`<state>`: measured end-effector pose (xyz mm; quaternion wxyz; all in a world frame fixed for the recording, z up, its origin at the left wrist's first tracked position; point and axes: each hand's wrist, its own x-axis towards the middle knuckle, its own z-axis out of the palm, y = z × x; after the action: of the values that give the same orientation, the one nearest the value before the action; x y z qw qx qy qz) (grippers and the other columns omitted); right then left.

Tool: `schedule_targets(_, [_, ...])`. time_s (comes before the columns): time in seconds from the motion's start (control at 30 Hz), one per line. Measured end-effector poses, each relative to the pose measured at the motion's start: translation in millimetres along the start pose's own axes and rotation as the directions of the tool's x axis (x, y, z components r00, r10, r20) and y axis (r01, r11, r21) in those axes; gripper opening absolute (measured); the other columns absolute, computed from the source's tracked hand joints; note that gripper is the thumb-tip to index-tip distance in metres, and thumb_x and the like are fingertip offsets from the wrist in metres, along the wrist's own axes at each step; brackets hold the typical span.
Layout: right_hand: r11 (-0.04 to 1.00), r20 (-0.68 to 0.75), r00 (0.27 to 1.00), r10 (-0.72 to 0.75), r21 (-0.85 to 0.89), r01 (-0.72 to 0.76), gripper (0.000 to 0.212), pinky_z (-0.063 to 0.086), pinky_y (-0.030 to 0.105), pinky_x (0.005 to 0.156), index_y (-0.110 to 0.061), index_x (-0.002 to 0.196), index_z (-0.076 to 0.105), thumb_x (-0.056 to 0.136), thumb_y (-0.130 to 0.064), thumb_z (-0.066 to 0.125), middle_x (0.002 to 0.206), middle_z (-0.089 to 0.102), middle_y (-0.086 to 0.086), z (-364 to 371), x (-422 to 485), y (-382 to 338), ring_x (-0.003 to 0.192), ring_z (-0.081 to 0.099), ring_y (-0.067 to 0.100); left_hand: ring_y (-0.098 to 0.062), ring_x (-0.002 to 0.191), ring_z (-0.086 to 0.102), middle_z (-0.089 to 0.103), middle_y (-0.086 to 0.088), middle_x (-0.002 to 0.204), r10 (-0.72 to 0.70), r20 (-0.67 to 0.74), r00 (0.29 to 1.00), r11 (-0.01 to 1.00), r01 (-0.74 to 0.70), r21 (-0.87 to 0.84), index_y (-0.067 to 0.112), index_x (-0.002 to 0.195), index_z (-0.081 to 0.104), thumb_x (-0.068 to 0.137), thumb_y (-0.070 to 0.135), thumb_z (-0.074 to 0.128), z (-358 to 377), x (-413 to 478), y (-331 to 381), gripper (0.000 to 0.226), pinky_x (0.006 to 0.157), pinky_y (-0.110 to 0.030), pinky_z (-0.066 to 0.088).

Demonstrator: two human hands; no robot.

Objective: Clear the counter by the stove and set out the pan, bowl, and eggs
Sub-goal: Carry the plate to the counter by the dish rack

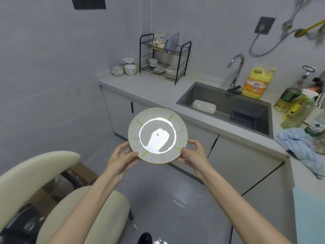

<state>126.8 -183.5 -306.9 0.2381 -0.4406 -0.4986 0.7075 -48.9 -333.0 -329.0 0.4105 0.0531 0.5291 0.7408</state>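
I hold a round pale plate (157,135) with green dashes and a shiny centre in both hands, out over the floor in front of the counter. My left hand (121,156) grips its lower left rim. My right hand (193,152) grips its lower right rim. The plate is tilted with its face toward me. Two small bowls (124,69) stand at the far end of the grey counter (140,85), beside a black dish rack (164,59). No pan, stove or eggs are in view.
A sink (226,104) with a tap (236,71) is set in the counter; a white dish (204,106) lies in it. A yellow detergent jug (255,83), oil bottles (292,103) and a blue cloth (302,148) crowd the right. A beige chair (35,173) stands at lower left.
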Motion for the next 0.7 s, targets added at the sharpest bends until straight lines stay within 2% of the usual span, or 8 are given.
schedule_targets(0.1, [1.000,0.009,1.000,0.022,0.000,-0.022,0.049,0.059,0.024,0.065,-0.018,0.119,0.043,0.080,0.005,0.058,0.094,0.073,0.018,16,49,-12,0.067,0.072,0.022,-0.026,0.095,0.066,0.067,-0.012,0.107,0.006,-0.036,0.999,1.000,-0.006,0.000,0.011,0.116,0.052,0.081,-0.015,0.060,3,48,11,0.044,0.070,-0.030,0.060])
schedule_targets(0.2, [0.999,0.022,0.999,0.027,-0.034,-0.026,0.050,0.060,0.029,0.074,-0.018,0.121,0.043,0.079,0.003,0.060,0.096,0.073,0.016,30,105,-22,0.070,0.073,0.024,-0.022,0.089,0.069,0.068,-0.012,0.108,0.013,-0.034,0.999,1.000,-0.013,0.005,0.011,0.113,0.053,0.081,-0.013,0.061,6,100,23,0.041,0.064,-0.027,0.059])
schedule_targets(0.27, [0.999,0.024,1.000,0.016,-0.033,-0.015,0.049,0.060,0.031,0.074,-0.017,0.120,0.043,0.079,0.003,0.061,0.097,0.072,0.017,42,148,-33,0.074,0.073,0.026,-0.020,0.089,0.069,0.068,-0.012,0.109,0.015,-0.032,0.999,1.000,-0.015,-0.007,0.012,0.111,0.054,0.082,-0.013,0.060,9,142,33,0.039,0.062,-0.025,0.059])
schedule_targets(0.4, [0.999,0.014,1.000,0.008,-0.045,-0.008,0.049,0.060,0.034,0.074,-0.016,0.120,0.044,0.079,0.004,0.062,0.097,0.071,0.019,67,230,-59,0.074,0.073,0.026,-0.020,0.091,0.070,0.068,-0.010,0.111,-0.014,-0.043,0.999,1.000,0.013,-0.005,0.008,0.125,0.050,0.080,-0.012,0.062,18,229,58,0.050,0.070,-0.029,0.060])
schedule_targets(0.53, [0.999,-0.024,0.999,0.031,-0.041,-0.032,0.045,0.060,0.031,0.071,-0.015,0.119,0.046,0.080,0.005,0.058,0.098,0.071,0.018,88,305,-81,0.070,0.072,0.021,-0.016,0.083,0.072,0.072,-0.007,0.102,-0.040,-0.042,0.998,0.999,0.040,0.004,0.008,0.125,0.050,0.079,-0.012,0.064,31,306,84,0.052,0.068,-0.029,0.060])
schedule_targets(0.63, [0.998,-0.034,0.998,0.060,-0.024,-0.061,0.041,0.061,0.031,0.071,-0.014,0.118,0.046,0.082,0.004,0.056,0.087,0.071,0.013,102,350,-95,0.063,0.071,0.018,-0.019,0.083,0.072,0.071,-0.008,0.104,-0.065,-0.042,0.997,0.998,0.065,-0.009,0.009,0.124,0.050,0.080,-0.013,0.063,38,352,101,0.051,0.065,-0.028,0.060])
schedule_targets(0.7, [0.996,-0.024,0.997,0.080,-0.032,-0.081,0.042,0.060,0.034,0.074,-0.012,0.119,0.046,0.082,0.003,0.056,0.085,0.071,0.014,111,386,-104,0.066,0.070,0.021,-0.021,0.083,0.072,0.069,-0.012,0.110,-0.085,-0.057,0.995,0.996,0.084,-0.020,0.009,0.124,0.049,0.080,-0.013,0.062,42,386,111,0.051,0.064,-0.028,0.059])
